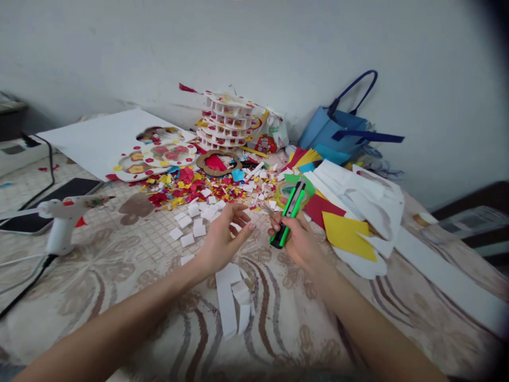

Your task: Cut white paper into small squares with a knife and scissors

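Observation:
My right hand (301,239) grips a green and black box cutter (289,215), tilted with its top end away from me. A thin metal tip, perhaps of scissors, pokes out beside its fingers; the rest of that is hidden. To its left, my left hand (226,233) hovers with thumb and fingers apart, beside a scatter of small white foam squares (199,228). A bit of white shows behind its fingers. White strips (229,300) lie on the cloth just below the hands. Past the cutter is a roll of tape (284,192), partly covered.
A hot glue gun (61,223) and a phone (71,191) lie at left with cords. Coloured scraps (186,185) spread across the middle. Behind stands a tiered white lantern-like craft (226,122). At right are a blue bag (328,130), yellow sheets (348,233) and white cutouts (368,199).

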Action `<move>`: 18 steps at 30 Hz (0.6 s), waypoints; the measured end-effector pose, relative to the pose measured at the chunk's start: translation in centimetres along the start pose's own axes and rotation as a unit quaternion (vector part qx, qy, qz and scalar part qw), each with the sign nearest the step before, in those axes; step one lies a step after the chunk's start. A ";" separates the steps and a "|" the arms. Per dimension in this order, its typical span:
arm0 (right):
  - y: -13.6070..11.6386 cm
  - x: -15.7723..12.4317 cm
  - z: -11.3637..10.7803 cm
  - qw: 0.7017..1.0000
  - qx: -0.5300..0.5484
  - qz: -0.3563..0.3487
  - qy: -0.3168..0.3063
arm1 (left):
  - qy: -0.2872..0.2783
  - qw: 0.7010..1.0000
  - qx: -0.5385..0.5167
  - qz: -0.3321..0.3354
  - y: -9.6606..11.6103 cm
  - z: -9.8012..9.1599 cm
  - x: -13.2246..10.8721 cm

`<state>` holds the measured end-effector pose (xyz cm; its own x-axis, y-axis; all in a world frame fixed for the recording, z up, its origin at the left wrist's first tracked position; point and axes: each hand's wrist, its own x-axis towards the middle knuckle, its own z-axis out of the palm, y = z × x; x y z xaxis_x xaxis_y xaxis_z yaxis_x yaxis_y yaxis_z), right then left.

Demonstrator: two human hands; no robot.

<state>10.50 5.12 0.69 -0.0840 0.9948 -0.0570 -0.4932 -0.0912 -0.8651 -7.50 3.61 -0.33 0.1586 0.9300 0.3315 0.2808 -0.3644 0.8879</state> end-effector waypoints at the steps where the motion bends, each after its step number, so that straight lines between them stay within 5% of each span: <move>1: 0.1 0.1 -0.3 1.000 -0.013 -0.005 -0.001 | 0.005 1.000 0.001 0.002 -0.1 -0.1 0.1; 6: 0.1 1.0 -2.2 0.994 -0.101 -0.034 -0.025 | 0.031 0.999 -0.005 0.011 -0.6 -0.8 0.7; 10: -1.9 2.8 -5.0 0.943 -0.275 -0.185 0.033 | 0.069 0.997 -0.019 0.019 -0.7 -1.6 1.3; 13: -4.2 5.2 -7.5 0.816 -0.512 -0.259 0.067 | 0.095 0.994 -0.029 0.035 -0.8 -2.3 1.8; 15: -5.5 7.1 -8.7 0.630 -0.728 -0.263 0.058 | 0.112 0.992 -0.034 0.042 -0.8 -3.1 2.0; 18: -6.8 9.9 -9.5 0.554 -0.792 -0.253 0.043 | 0.139 0.989 -0.033 0.044 -0.8 -4.7 1.9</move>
<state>21.20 16.04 1.28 -0.2070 0.8795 0.4286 0.9491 0.2868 -0.1300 -11.87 5.89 1.11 -0.0881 0.8752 0.4756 0.2137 -0.4497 0.8672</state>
